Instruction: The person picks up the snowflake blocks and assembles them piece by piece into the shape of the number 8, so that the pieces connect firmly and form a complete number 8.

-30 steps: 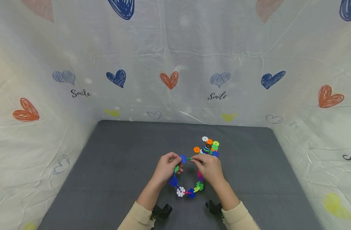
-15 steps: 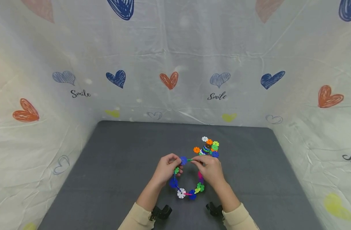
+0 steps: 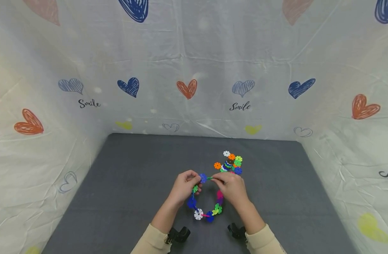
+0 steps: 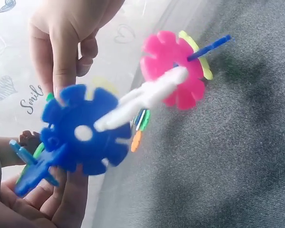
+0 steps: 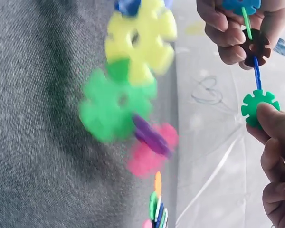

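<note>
Above a grey table (image 3: pixel 124 176), the left hand (image 3: pixel 182 187) and right hand (image 3: pixel 232 187) meet fingertip to fingertip, each pinching the top of a hanging ring of snowflake discs (image 3: pixel 206 208), whose green disc (image 5: pixel 260 108) under the right thumb shows only in the right wrist view.
</note>
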`<control>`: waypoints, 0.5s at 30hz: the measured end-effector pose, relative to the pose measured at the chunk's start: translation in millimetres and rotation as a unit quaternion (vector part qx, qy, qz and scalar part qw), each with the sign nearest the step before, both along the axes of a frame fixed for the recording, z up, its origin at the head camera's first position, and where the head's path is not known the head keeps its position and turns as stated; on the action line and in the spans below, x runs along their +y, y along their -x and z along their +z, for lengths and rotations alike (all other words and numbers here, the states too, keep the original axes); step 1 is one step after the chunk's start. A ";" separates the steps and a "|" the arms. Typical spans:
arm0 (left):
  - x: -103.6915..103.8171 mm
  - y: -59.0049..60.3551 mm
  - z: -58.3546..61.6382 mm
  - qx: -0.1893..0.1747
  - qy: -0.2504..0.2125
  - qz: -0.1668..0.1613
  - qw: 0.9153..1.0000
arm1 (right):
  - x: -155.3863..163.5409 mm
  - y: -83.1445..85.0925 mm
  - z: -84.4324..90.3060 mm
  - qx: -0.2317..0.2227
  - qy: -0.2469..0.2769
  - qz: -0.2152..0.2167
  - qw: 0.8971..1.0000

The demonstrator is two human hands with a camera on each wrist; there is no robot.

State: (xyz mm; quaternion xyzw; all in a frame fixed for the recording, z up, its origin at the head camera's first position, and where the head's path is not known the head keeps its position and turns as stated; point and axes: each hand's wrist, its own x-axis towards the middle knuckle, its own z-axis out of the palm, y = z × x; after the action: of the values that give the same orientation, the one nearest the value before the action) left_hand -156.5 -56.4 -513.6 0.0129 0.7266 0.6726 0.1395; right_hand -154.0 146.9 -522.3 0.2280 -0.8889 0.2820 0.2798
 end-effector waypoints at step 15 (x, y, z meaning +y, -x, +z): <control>5.2 -3.1 1.3 -0.010 -0.005 -0.014 1.000 | -0.1 2.5 2.2 0.079 -0.079 0.050 0.992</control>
State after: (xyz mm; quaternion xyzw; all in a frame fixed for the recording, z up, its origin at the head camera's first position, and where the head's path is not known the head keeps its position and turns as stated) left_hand -153.4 -51.2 -512.4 0.0169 0.7217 0.6741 0.1565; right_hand -156.5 146.8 -520.1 0.3155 -0.8711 0.2057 0.3153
